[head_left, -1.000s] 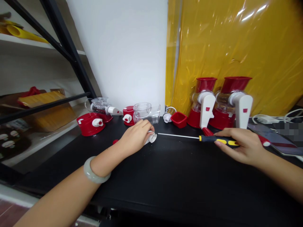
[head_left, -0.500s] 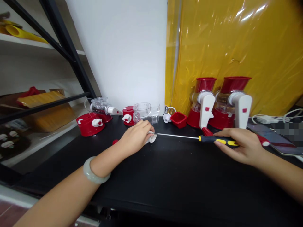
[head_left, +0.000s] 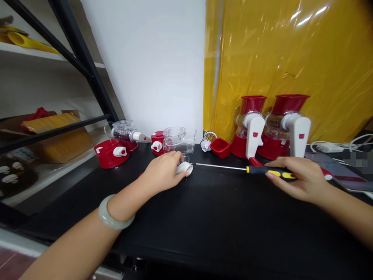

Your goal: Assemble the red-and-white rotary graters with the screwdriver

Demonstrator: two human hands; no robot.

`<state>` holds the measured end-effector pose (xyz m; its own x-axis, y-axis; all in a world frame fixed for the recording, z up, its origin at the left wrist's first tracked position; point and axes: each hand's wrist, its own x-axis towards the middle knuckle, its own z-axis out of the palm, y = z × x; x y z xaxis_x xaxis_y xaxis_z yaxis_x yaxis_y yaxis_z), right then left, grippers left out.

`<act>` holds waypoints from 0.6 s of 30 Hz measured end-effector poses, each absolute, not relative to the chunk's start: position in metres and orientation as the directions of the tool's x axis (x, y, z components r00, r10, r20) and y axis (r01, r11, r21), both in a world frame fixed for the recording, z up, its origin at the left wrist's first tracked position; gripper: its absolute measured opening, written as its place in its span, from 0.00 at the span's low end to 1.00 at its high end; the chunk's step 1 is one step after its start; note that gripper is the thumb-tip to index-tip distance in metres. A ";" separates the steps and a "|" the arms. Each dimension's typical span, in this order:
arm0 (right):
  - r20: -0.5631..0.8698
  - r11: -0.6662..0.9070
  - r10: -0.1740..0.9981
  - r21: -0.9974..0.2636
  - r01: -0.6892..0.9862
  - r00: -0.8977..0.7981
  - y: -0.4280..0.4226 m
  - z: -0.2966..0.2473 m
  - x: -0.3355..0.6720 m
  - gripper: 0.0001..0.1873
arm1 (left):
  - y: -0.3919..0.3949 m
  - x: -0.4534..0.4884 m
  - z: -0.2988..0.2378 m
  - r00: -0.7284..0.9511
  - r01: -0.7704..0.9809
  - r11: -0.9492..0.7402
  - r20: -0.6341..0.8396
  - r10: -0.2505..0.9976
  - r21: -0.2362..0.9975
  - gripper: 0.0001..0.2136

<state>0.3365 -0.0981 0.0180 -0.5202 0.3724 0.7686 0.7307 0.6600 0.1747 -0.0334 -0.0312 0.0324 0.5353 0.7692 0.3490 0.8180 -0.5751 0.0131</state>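
Note:
My left hand (head_left: 164,173) lies on the black table (head_left: 204,225), fingers closed round a small white plastic part (head_left: 185,168). My right hand (head_left: 300,181) grips the black and yellow handle of a long screwdriver (head_left: 253,169). Its thin metal shaft runs left and its tip meets the white part. A bit of red shows under my left hand, too hidden to name.
Two assembled red and white hand-crank grinders (head_left: 253,124) (head_left: 291,124) stand before yellow plastic sheeting. Loose parts line the back: a red base (head_left: 110,152), a clear housing (head_left: 177,140), a red cup (head_left: 220,147). A phone (head_left: 340,171) and cables lie at right. Black shelving (head_left: 72,58) at left.
My left hand has slid slightly back and left, uncovering more of the white part. The screwdriver and my right hand have shifted a little to the right.

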 end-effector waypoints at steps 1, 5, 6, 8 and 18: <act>0.772 0.664 0.366 0.176 0.727 -0.520 -0.098 0.018 0.337 0.04 | -0.031 -0.034 0.031 0.527 0.827 -0.562 0.342 0.778 0.003 0.17; 0.764 0.650 0.388 0.171 0.741 -0.516 -0.098 0.017 0.338 0.05 | -0.030 -0.034 0.027 0.517 0.853 -0.519 0.250 0.819 -0.063 0.12; 0.765 0.644 0.392 0.168 0.746 -0.511 -0.099 0.017 0.339 0.05 | -0.030 -0.034 0.027 0.516 0.854 -0.515 0.227 0.826 -0.070 0.10; 0.784 0.645 0.367 0.174 0.744 -0.501 -0.100 0.018 0.340 0.05 | -0.030 -0.033 0.030 0.512 0.857 -0.512 0.203 0.834 -0.056 0.08; 0.940 0.511 0.199 0.140 0.848 -0.276 -0.109 0.027 0.349 0.04 | -0.039 -0.030 0.047 0.447 0.701 -0.627 0.476 0.757 0.340 0.09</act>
<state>0.3491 -0.1092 0.0271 -0.2759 0.1991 0.9403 0.8478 0.5114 0.1404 -0.0300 -0.0391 0.0466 0.4468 0.7574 0.4761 0.7009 -0.6271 0.3398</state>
